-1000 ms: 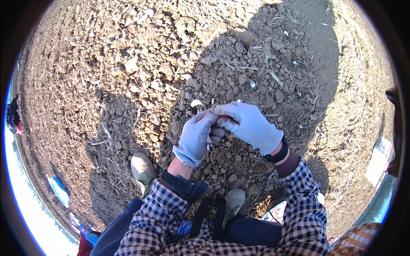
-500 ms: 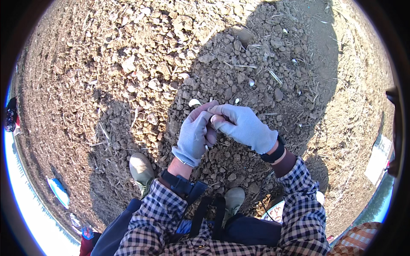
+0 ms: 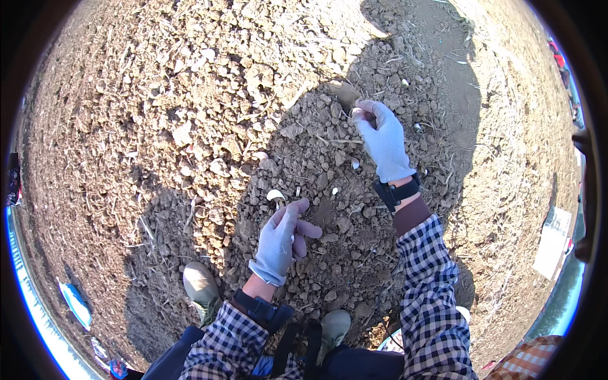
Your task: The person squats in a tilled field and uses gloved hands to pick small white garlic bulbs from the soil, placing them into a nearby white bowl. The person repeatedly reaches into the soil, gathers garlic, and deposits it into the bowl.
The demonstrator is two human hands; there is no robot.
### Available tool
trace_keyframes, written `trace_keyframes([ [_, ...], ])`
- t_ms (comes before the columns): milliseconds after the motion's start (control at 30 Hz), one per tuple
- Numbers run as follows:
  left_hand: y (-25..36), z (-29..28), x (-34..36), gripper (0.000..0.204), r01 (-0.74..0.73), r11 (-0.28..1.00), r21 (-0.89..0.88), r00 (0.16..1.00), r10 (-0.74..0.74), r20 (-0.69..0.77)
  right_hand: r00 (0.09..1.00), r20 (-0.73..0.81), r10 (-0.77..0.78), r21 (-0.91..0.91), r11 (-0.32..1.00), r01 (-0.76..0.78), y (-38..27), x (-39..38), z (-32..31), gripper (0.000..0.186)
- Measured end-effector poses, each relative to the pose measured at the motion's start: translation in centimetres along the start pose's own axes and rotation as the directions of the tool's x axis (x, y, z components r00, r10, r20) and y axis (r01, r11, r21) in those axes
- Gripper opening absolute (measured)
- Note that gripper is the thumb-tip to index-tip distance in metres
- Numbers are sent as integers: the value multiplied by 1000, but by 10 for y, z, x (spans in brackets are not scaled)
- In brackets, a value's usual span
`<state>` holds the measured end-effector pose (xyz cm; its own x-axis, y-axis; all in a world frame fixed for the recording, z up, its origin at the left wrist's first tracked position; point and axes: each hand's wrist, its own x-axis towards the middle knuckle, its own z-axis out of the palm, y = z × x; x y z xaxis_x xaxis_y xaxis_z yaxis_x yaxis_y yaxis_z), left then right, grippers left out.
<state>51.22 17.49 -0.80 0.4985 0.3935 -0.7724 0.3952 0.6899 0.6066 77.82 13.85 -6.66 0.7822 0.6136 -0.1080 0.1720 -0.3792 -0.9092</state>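
Observation:
My left hand (image 3: 282,244), in a pale grey glove, hovers low over the clods with its fingers apart and nothing visible in them. Just beyond its fingertips lies a curved white piece that looks like a garlic clove (image 3: 275,194). A smaller white clove (image 3: 335,190) rests to the right of that. My right hand (image 3: 385,142), gloved alike, reaches farther out over the soil with thumb and fingertips pinched together. Whatever the pinch may hold is hidden. Below that hand sits another whitish clove (image 3: 354,163), and one more (image 3: 405,83) shows farther off.
Loose, cloddy soil (image 3: 209,126) with straw bits spreads all round, partly in my shadow. My boots (image 3: 201,285) stand close below. At the right is a white panel (image 3: 552,242); an orange checked cloth (image 3: 529,358) shows at the lower right. A blue-white object (image 3: 76,305) lies lower left.
My hands, together half a second ago, are now apart. The right has moved forward and right; the left has dropped slightly and its fingers have spread. The view has shifted somewhat.

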Motion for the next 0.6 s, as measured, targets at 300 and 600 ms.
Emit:
trace_keyframes([
  [300,-8,-12,7,56,11,999,-44,999,-9,42,968,-104,-228,-523,841,142,16,16,-6,20],
  [600,-21,-8,5,53,59,997,-56,997,-55,62,884,280,-374,-752,488,444,13,29,1,16],
])
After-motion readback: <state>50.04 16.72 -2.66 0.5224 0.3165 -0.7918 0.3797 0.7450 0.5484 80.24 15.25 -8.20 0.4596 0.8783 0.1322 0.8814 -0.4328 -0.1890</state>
